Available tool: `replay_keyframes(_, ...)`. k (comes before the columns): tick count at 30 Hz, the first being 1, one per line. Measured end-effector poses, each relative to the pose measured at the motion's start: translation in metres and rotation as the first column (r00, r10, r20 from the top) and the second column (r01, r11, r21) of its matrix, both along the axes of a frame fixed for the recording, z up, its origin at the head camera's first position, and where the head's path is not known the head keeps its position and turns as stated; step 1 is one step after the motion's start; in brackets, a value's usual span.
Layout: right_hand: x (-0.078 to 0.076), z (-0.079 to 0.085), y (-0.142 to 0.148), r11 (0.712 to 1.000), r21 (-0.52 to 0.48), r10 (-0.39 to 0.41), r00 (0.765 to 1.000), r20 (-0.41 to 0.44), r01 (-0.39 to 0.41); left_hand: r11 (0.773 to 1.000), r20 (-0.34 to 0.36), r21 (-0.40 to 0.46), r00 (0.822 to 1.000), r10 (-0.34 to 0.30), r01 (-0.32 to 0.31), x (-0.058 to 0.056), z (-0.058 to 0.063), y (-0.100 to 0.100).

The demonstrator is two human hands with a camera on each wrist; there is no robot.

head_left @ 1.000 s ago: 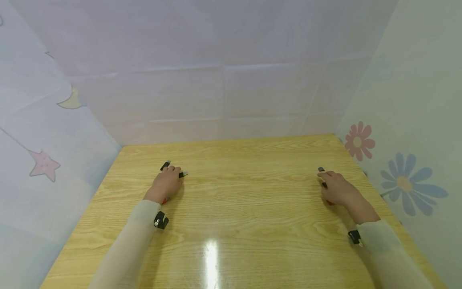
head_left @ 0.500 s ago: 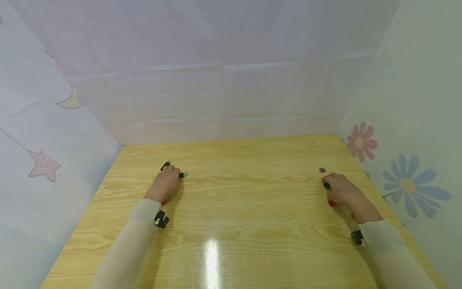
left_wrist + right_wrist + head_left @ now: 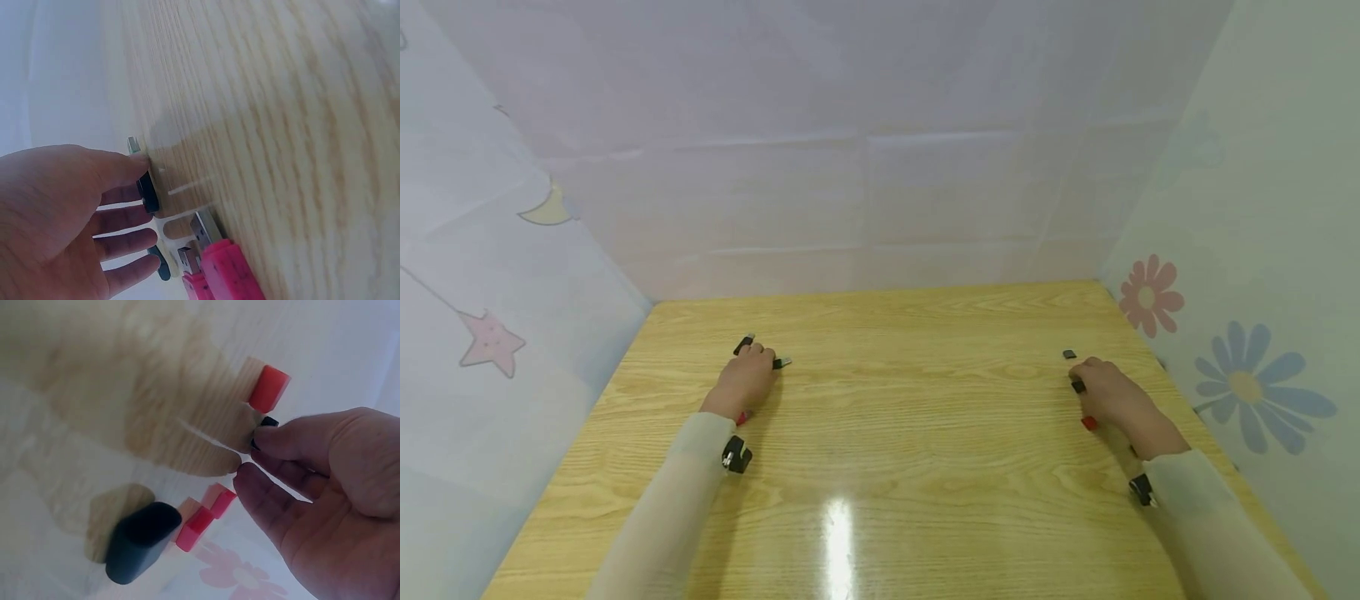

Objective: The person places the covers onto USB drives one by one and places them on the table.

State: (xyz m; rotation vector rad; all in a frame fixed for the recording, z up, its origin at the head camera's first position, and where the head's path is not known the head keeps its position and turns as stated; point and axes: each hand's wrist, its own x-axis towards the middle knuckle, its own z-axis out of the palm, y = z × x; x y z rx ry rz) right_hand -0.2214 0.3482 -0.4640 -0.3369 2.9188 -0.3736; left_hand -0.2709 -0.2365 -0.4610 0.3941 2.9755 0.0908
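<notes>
On the left of the table, my left hand (image 3: 747,379) pinches a black USB flash drive (image 3: 148,192) between thumb and fingers, its metal plug showing past the thumb. Close below the fingers are two pink USB flash drives (image 3: 232,269) with bare plugs. Another black flash drive (image 3: 743,343) lies just beyond the fingertips. Over at the right, my right hand (image 3: 1111,397) pinches a small black cap-like piece (image 3: 265,429), partly hidden behind the thumb. Around it lie a red cap-like block (image 3: 269,389), two pinkish-red ones (image 3: 195,529) and a larger dark rounded one (image 3: 140,542).
The wooden table (image 3: 880,400) meets a pale cloth wall (image 3: 865,208) at the back. Printed cloth walls stand at left and right. A dark band clip (image 3: 1142,490) sits at the right cuff, with another clip (image 3: 737,455) at the left.
My right hand has drawn back slightly toward the right, uncovering more of the dark piece beyond it and of the red piece beneath. My left hand stays nearly still.
</notes>
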Motion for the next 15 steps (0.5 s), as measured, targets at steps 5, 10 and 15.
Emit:
replay_keyframes(5,-0.0023,-0.0005,0.0006,1.000,-0.001,-0.014,1.000,-0.002,0.014,1.000,-0.005,0.019,1.000,-0.002,0.002,0.0010,0.0005,-0.0003)
replay_keyframes(10,-0.0028,0.0024,0.0000,0.999,-0.013,-0.031,0.999,0.012,0.031,0.999,-0.002,0.043,1.000,0.003,-0.003,0.0009,0.0000,-0.0017)
replay_keyframes(15,-0.0030,0.0041,0.0009,0.999,-0.018,-0.027,1.000,0.013,0.027,0.999,-0.004,0.044,1.000,0.001,-0.001,0.0002,0.0013,-0.0019)
